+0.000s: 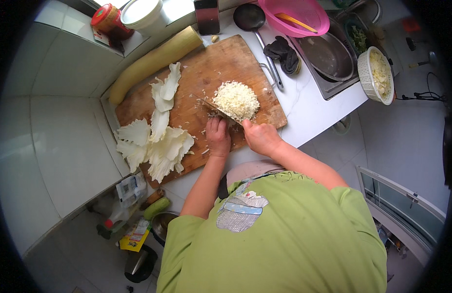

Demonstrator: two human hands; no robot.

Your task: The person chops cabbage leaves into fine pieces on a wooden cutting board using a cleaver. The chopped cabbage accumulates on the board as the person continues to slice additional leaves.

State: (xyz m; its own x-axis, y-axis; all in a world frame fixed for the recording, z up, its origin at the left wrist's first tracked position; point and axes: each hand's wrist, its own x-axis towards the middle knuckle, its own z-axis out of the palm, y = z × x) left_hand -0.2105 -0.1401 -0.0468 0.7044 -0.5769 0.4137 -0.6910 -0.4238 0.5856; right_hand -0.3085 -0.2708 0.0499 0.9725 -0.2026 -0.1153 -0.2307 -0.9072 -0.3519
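My right hand (261,137) grips the handle of a kitchen cleaver (221,110), whose blade slants across the wooden cutting board (207,69). A mound of finely chopped cabbage (237,100) lies against the far side of the blade. On the near side, the fingertips of my left hand (218,137) are curled close to the blade. Whether they press on something is hidden. Whole pale cabbage leaves (167,148) lie loosely on the left part of the board, and small chopped bits are scattered around the cleaver.
A long winter melon or gourd (156,64) lies along the board's back left edge. Beyond the board are a ladle (249,17), a dark cloth (282,53) and a phone (207,16). A pink basin (302,14) and a white basket of cut cabbage (376,75) stand by the sink (326,93).
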